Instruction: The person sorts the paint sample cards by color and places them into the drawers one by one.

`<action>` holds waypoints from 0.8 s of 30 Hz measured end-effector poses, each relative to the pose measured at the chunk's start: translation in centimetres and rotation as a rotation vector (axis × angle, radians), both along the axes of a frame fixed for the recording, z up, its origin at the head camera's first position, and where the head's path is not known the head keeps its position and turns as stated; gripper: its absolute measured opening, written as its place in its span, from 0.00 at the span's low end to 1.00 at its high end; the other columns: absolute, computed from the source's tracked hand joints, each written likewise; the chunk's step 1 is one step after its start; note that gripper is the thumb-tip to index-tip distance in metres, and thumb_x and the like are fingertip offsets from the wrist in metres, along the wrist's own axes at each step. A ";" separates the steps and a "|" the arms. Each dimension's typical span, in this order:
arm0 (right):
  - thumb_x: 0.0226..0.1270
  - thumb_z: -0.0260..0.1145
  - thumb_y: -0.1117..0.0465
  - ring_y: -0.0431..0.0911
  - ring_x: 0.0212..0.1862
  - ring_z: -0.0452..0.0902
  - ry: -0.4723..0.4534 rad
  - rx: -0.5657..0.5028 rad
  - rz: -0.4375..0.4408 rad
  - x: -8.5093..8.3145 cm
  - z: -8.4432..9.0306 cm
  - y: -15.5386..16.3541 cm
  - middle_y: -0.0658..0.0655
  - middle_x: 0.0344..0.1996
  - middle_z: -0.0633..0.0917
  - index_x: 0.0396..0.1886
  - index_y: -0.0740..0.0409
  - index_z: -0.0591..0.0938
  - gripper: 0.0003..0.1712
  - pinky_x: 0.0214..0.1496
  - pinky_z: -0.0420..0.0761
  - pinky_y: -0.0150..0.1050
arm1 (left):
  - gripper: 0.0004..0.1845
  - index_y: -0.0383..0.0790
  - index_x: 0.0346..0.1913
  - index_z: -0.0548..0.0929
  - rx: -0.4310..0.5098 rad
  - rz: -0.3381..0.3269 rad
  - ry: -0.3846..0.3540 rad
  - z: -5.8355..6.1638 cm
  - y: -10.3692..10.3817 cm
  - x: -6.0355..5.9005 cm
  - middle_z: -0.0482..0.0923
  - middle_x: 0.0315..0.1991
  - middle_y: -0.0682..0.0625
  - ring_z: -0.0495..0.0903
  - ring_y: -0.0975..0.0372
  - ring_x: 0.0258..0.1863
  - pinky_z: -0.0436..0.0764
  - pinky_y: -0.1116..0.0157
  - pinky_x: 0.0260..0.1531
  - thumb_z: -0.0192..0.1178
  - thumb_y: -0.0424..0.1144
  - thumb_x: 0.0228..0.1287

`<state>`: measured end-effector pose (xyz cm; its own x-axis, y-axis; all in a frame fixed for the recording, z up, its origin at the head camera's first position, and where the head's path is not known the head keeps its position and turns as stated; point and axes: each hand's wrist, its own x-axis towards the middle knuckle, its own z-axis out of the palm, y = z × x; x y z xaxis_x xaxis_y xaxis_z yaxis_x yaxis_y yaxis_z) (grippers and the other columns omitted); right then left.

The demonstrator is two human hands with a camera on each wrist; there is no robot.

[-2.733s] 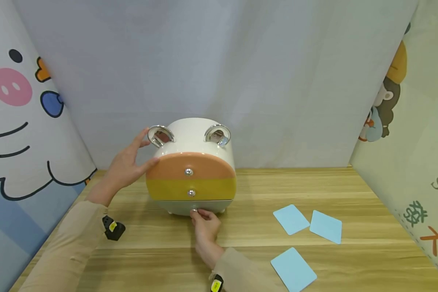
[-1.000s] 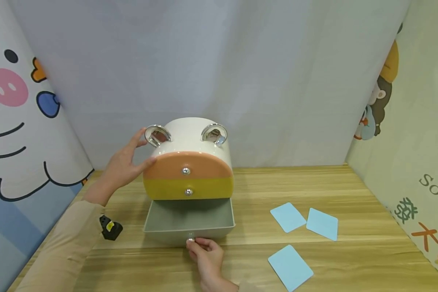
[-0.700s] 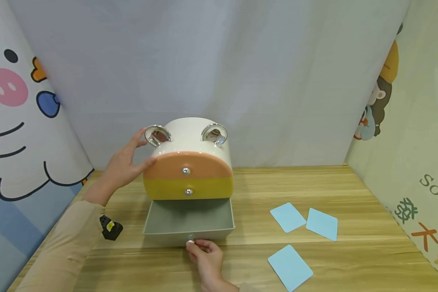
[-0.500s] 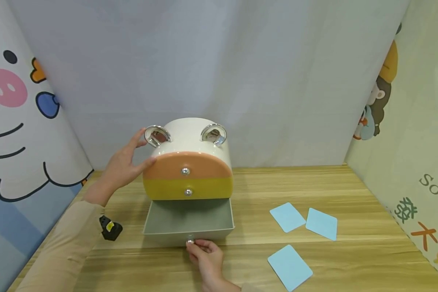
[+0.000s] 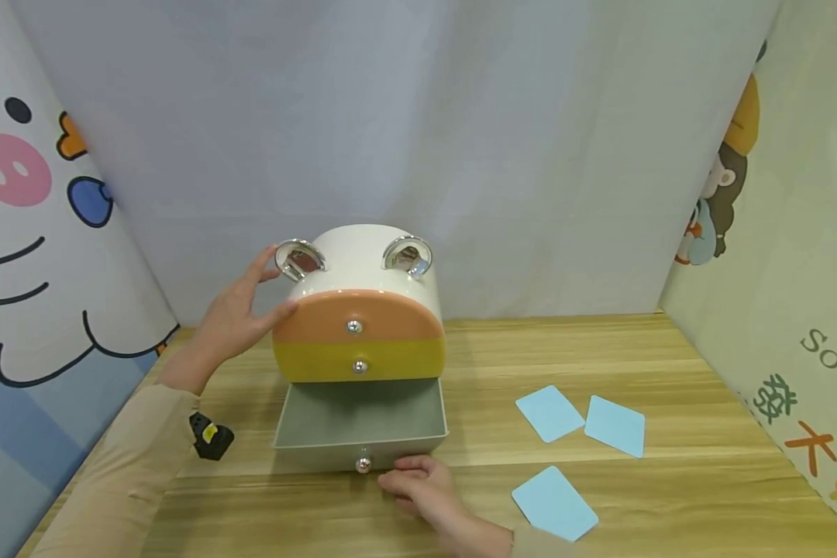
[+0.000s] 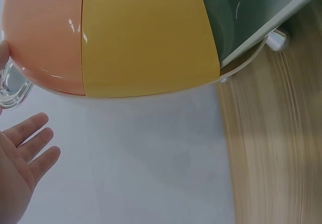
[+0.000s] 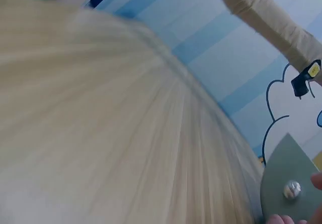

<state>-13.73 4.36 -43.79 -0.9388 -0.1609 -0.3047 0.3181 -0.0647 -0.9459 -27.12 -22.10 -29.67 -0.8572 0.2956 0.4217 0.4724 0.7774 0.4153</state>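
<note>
Bottom drawer (image 5: 321,459) stands out toward the near side, below the yellow drawer (image 5: 404,359) and orange drawer (image 5: 356,308) of the white box (image 5: 366,260). Its front runs left to right, the longer way of the part that shows. Knob (image 5: 363,465) sits mid-front, no fingers on it. Right hand (image 5: 425,490): released, fingers loosely bent round nothing. From its fingertips the knob lies to the left, just beside and slightly far; whether they touch the drawer front, cannot tell. Of the two hands, the right is nearer to knob and drawer. Left hand (image 5: 230,321): at the box's left side, no grasp; thumb against the orange drawer's left edge, index finger at the left silver ear (image 5: 297,244), remaining fingers spread, apart from the box. To the right, well apart from the box, on the table (image 5: 516,349): left blue card (image 5: 550,414) and right blue card (image 5: 615,425), corners nearly meeting, and near blue card (image 5: 555,500), close to the right sleeve (image 5: 540,544).
</note>
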 end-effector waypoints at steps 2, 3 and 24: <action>0.54 0.66 0.63 0.41 0.37 0.79 0.025 0.051 0.058 -0.1 0.1 1.7 0.54 0.35 0.82 0.48 0.72 0.71 0.24 0.43 0.80 0.41 | 0.44 0.49 0.72 0.41 -0.002 0.001 0.000 0.0 0.0 0.1 0.65 0.61 0.35 0.61 0.37 0.59 0.61 0.37 0.51 0.54 0.54 0.62; 0.54 0.66 0.63 0.41 0.36 0.79 0.046 0.071 0.070 -0.2 0.1 2.6 0.55 0.35 0.82 0.48 0.73 0.71 0.25 0.42 0.80 0.40 | 0.44 0.49 0.72 0.41 -0.003 0.002 0.000 0.1 0.0 0.1 0.65 0.61 0.35 0.61 0.38 0.59 0.61 0.37 0.51 0.54 0.54 0.61; 0.43 0.75 0.53 0.44 0.54 0.70 0.753 0.712 0.553 -2.1 -0.4 22.1 0.60 0.52 0.74 0.56 0.64 0.70 0.40 0.53 0.69 0.30 | 0.44 0.50 0.72 0.40 -0.011 0.009 -0.018 0.4 0.0 0.4 0.65 0.61 0.36 0.60 0.38 0.60 0.60 0.38 0.53 0.55 0.53 0.62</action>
<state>-15.83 26.44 -44.17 -0.7760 -0.6207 0.1120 -0.5181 0.5260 -0.6745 -26.76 -22.09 -29.29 -0.8675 0.2920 0.4028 0.4575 0.7862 0.4155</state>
